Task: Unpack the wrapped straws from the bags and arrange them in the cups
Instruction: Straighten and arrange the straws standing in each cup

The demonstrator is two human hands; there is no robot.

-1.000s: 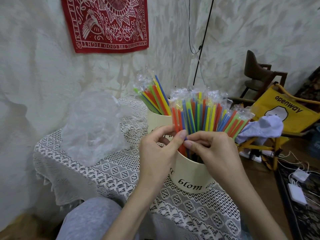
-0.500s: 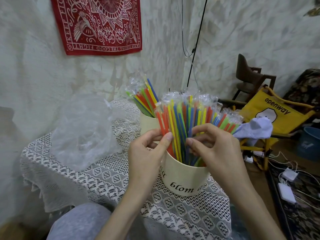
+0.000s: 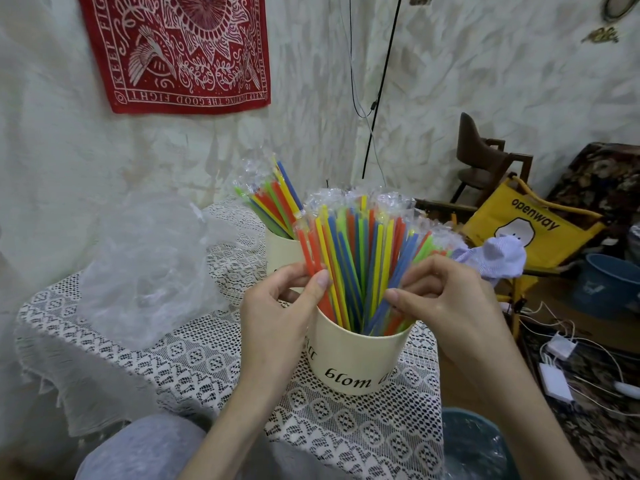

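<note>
A cream cup (image 3: 353,362) with black lettering stands on the lace-covered table (image 3: 173,355), packed with wrapped straws (image 3: 360,254) in red, yellow, blue and green. My left hand (image 3: 277,320) pinches the red and orange straws at the bundle's left side. My right hand (image 3: 446,306) grips the blue and green straws at its right side. Between my hands the straws fan apart. A second cream cup (image 3: 280,251) behind holds a smaller bunch of wrapped straws (image 3: 273,195), leaning left.
A crumpled clear plastic bag (image 3: 145,268) lies on the table's left half. To the right are a yellow folding chair (image 3: 533,230) with a pale cloth, a blue bucket (image 3: 609,289) and chargers with cables on the floor. My grey-clad knee (image 3: 145,448) is below.
My hands have moved apart, spreading the straw bundle wider in the near cup. The view has shifted slightly.
</note>
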